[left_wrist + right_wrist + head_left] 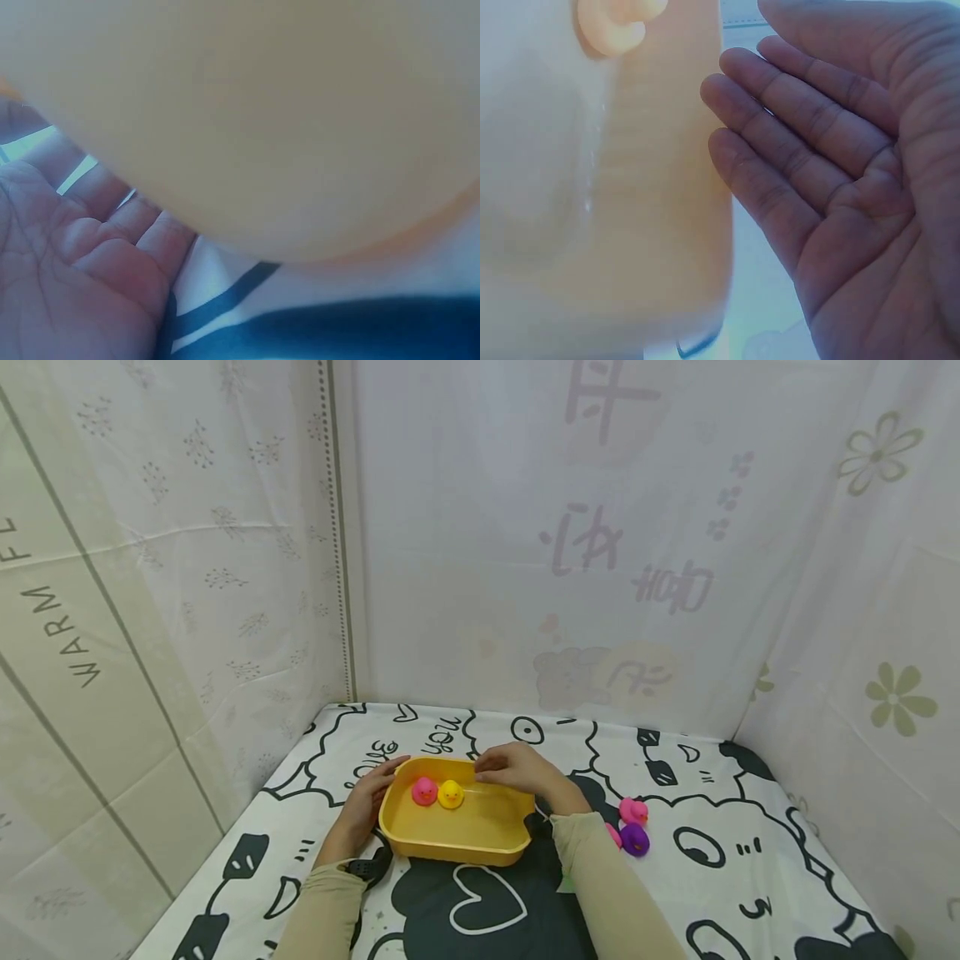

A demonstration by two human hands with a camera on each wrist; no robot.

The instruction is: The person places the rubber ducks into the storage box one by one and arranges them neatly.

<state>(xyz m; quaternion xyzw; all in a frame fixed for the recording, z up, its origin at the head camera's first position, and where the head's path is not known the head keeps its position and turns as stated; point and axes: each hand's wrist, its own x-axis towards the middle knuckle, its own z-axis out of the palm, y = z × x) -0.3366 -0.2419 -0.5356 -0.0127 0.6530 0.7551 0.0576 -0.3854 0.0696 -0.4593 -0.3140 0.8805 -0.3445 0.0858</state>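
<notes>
A yellow plastic tray (472, 837) stands in front of me. Inside it, toward the back left, a pink rubber duck (424, 791) and a yellow rubber duck (450, 794) sit side by side. My left hand (369, 800) lies along the tray's left side, fingers reaching toward the far corner; in the left wrist view those fingers (97, 187) run fairly straight beside the blurred wall. Over the back rim, right of the ducks, is my right hand (517, 770). Its palm is empty in the right wrist view, with loosely extended fingers (780, 150) close to the tray edge.
Right of my right forearm, a pink duck (633, 811) and a purple duck (635, 840) lie on the patterned cloth (720, 893). Another pink piece (613, 835) is partly hidden by the sleeve. A black band (371, 867) circles my left wrist. Fabric curtains enclose the back and sides.
</notes>
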